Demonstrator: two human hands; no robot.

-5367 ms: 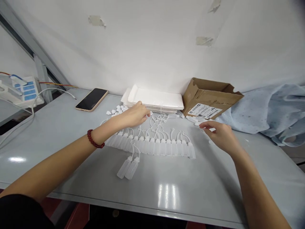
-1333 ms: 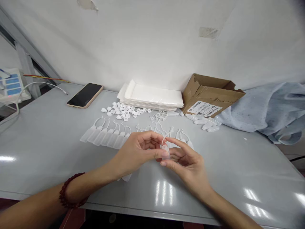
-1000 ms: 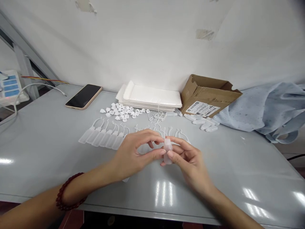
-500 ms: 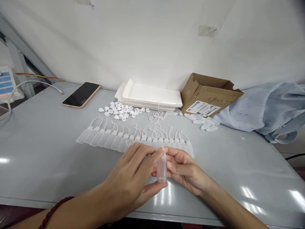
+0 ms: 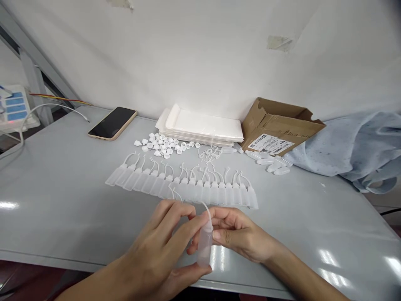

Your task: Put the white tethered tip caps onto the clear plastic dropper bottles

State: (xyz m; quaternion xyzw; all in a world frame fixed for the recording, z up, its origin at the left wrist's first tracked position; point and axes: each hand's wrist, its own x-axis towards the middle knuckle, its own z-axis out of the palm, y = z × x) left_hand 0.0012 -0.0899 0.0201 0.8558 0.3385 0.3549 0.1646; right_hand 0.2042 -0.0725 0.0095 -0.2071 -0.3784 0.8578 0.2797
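Plastic, milky and half clear, makes the small bottle [image 5: 204,247] that is held almost upright at the lower centre of the frame, between both hands and just above the near table edge. The left hand [image 5: 161,255] wraps it from the left, thumb under the bottom and fingertips closed at the neck; the right hand [image 5: 242,237] pinches the neck from the other side. I judge a light pinch close to the top works best, because the thin strap [image 5: 207,211] curls there and the soft wall can dent. Free room lies left and right on the grey table [image 5: 62,200]. The row of bottles [image 5: 188,190] lies just behind the hands.
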